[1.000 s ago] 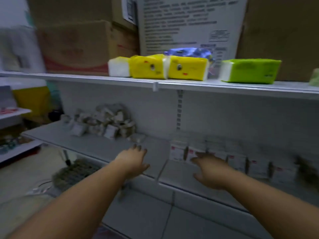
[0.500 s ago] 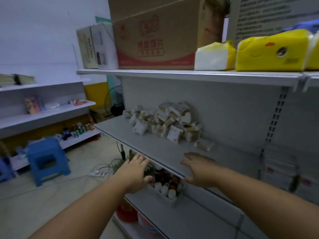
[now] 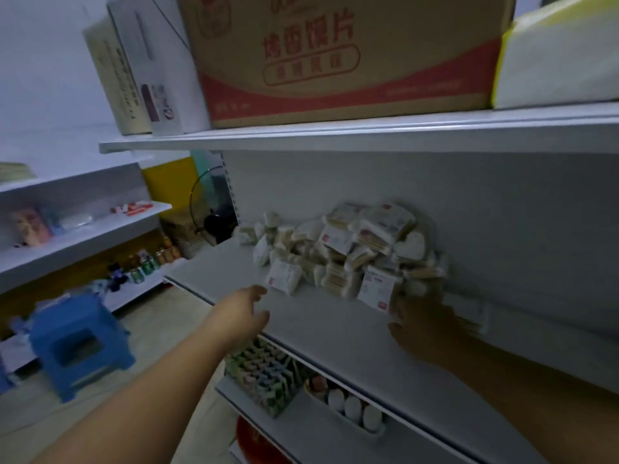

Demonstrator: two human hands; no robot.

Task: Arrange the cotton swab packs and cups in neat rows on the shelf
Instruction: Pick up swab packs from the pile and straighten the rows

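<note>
Well, starting at the left hand [image 3: 243,313]: it hangs over the front edge of the middle shelf [image 3: 335,333], fingers straight and apart, holding nothing. Its fingertips are just short of a white cotton swab pack [image 3: 284,279] with a red mark, which lies at the front of the heap. The right hand [image 3: 425,324] sits in shadow at the right foot of that heap, just beside a leaning white pack [image 3: 376,291]. I can make out its thumb pointing left, but the fingers are dark and smeared, so I cannot tell whether they close on anything. The heap of cotton swab packs [image 3: 351,252] is piled loosely against the back panel, the packs tilted every way and lying on one another, in no rows. One level down, on the lower shelf [image 3: 301,430], a display tray [image 3: 264,373] is packed tight with small coloured packets standing on edge. Just to its right, a long white tray [image 3: 351,420] holds a line of white-capped bottles. Overhead, the upper shelf [image 3: 335,137] carries a large cardboard box [image 3: 335,61] with a red band and printed characters; it is shut, so I cannot see what is inside. A tall white carton [image 3: 150,78] stands at its left and a yellow-and-white tissue pack [image 3: 562,55] at its right. Off to the left, a blue stool [image 3: 77,346] stands on the floor before a side shelf [image 3: 83,236] with small cans ranged low along it.
</note>
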